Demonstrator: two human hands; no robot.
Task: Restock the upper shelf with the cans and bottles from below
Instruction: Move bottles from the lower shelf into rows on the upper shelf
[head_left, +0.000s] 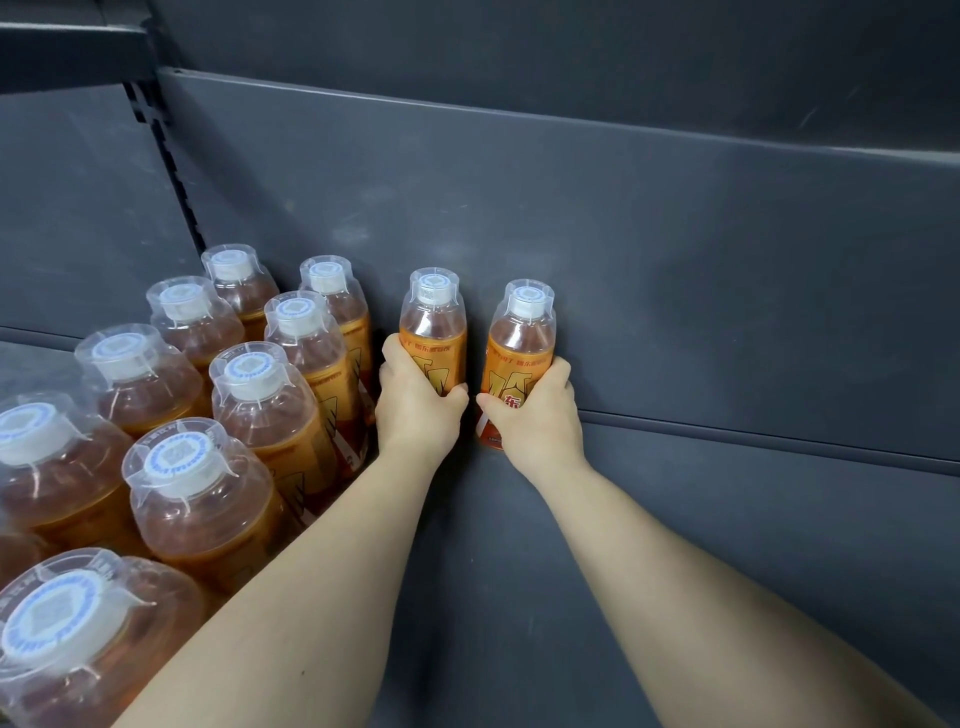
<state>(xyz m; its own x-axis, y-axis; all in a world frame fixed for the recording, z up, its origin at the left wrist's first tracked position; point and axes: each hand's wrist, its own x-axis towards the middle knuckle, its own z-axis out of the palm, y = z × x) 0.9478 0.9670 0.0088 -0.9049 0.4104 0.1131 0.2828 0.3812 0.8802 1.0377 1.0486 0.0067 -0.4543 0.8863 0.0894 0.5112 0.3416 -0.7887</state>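
Two clear plastic bottles of amber-orange drink, with white caps and orange labels, stand upright at the rear of the dark grey metal shelf (727, 525), a narrow gap between them. Left bottle (434, 322): left hand (418, 402) wrapped round its labelled middle, fingers curled behind, thumb across the front; base hidden by the hand. Right bottle (521, 335): right hand (537, 413) grips the lower body, fingers curled round the far side, thumb lying across the label toward the other hand; base appears down on the shelf. Thumbs near each other, apart. Whether either bottle touches the grey back panel (649, 249) cannot be told. Both forearms bare. To the left, a packed block of matching bottles (249, 400) in rows, the nearest just beside the left bottle. Slotted upright (169, 171) at upper left.
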